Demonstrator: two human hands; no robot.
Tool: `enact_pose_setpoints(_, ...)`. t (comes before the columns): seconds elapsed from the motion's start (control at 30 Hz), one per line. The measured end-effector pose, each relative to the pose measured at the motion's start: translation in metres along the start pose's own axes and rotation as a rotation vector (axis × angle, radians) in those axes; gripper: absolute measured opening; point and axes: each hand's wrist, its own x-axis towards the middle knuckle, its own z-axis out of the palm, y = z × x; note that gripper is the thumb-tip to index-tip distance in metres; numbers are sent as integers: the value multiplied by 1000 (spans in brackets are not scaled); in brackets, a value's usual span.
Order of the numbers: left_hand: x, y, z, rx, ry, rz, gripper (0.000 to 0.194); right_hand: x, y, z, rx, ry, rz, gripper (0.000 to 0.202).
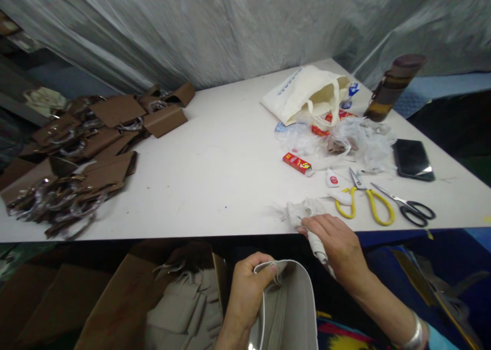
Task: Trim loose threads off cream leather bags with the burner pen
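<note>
Fingers and thumb of our left hand (pixel 247 286) grasp the rim of a pale grey bag (pixel 301 309), the thumb pressed inside it, which seems to steady the seam by the thin loose strands. The bag lies just to that hand's right, its mouth turned up toward us, so we can see into it.

Our right hand (pixel 339 250), beyond and to the right of the left one, is clenched around a rolled white cloth (pixel 317 247); the wrap probably keeps the fingers clean or padded. A small dark tip shows by its fingertips, too slight to identify. Just past them, a crumpled white rag (pixel 307 208) rests at the near edge of the surface (pixel 207 176), probably kept close for easy reach.

To the right of this hand lie yellow-handled scissors (pixel 357 183) and black-handled scissors (pixel 403 202), both with handles toward us, a handy way round for picking up. Beyond the hand are a red box (pixel 297 164) and a cream tote (pixel 291 94), set back from where we work. Far left of both hands, brown pieces (pixel 118 109) sit heaped together, perhaps to keep them apart from the grey ones.
</note>
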Motion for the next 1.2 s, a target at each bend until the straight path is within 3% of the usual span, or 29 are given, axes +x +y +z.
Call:
enact_pose_setpoints(0.23,-4,4,-2,9,-22,7,18,16,0,4,-134,-87,-41,30)
enact_pose_setpoints(0.37,-6,6,-2,-32,-28,-1,18,8,4,0,-41,-37,-33,26)
enact_pose_setpoints(0.43,-7,6,-1,-43,-24,-13,19,0,2,-5,117,21,44,22)
enact_pose_setpoints(0.53,-9,7,-1,-45,-26,-19,20,-11,-9,-13,517,67,296,24)
enact_pose_setpoints(0.6,-9,7,-1,-39,-49,-18,21,-16,-21,-15,795,17,444,29)
enact_pose_setpoints(0.7,-9,5,-1,-14,-88,-5,21,-21,-34,-13,1030,-86,517,34)
enact_pose_setpoints(1.2,-12,4,-1,27,-110,32,22,-21,-37,-5,1090,-231,487,33)
